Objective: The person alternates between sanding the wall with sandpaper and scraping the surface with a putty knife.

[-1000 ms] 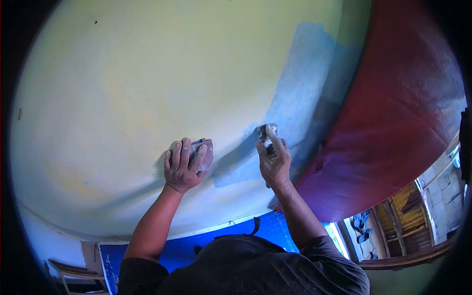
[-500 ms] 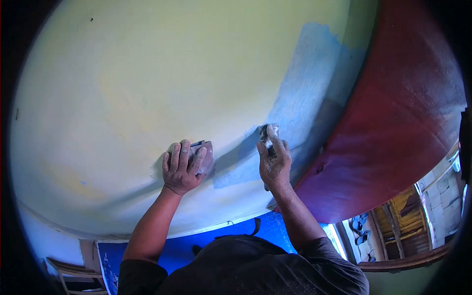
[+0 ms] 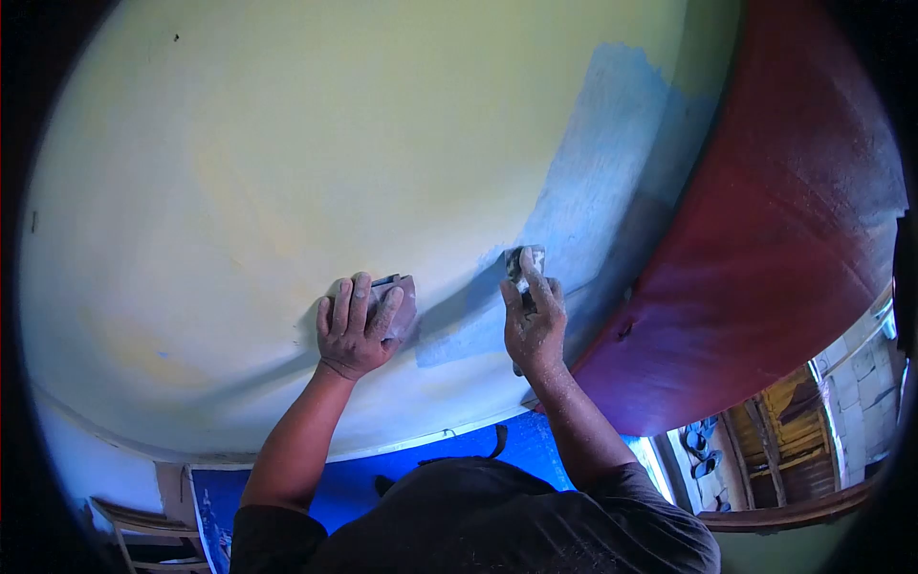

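My left hand [image 3: 356, 330] lies against the pale yellow wall [image 3: 316, 143], fingers over a folded, grey-brown piece of sandpaper [image 3: 404, 298]. Its thumb side rests on the sheet, which is pinned between palm and wall. To the right, my right hand [image 3: 537, 330] grips a small dusty sanding block [image 3: 522, 260], with one finger stretched along it. The block touches the wall at the lower edge of a light-blue patch [image 3: 607, 143]. Whitish dust covers both hands. The underside of the block is hidden.
A dark red curtain or sheet [image 3: 755, 210] hangs along the right side. Below it, an opening shows sandals [image 3: 706, 459] on a ledge. Blue covering [image 3: 335, 497] lies beneath the wall, with a wooden frame [image 3: 143, 521] at the lower left.
My right hand and the sanding block have shifted very slightly downward on the wall. My left hand stays where it was with the sandpaper.
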`<state>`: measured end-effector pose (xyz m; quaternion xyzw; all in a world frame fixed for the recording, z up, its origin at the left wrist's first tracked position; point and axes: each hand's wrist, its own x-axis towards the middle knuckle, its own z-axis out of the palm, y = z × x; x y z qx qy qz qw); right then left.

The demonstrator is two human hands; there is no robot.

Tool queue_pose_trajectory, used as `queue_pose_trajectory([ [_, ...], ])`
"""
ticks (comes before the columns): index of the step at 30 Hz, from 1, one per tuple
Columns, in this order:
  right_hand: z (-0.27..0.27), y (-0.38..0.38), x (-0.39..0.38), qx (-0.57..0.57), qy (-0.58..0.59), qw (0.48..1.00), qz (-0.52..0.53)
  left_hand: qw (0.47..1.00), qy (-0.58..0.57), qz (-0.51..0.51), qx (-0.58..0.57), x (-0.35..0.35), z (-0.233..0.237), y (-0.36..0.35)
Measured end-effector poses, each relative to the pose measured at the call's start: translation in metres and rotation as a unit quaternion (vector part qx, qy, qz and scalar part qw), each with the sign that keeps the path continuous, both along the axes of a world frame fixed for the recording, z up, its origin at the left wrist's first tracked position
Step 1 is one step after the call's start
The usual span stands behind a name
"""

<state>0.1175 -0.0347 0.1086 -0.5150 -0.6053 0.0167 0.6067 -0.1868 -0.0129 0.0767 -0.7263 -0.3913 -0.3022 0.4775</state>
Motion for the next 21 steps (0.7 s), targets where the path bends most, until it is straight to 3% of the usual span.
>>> queue_pose_trajectory([
  [15,0.010,-0.010,0.001,-0.050,0.026,0.998,0.029,1.000,-0.002,-0.002,-0.005,0.002,0.003,-0.001],
  [21,0.010,-0.005,-0.003,-0.013,0.010,1.000,0.027,1.000,-0.001,0.000,0.002,0.002,0.006,0.001],
])
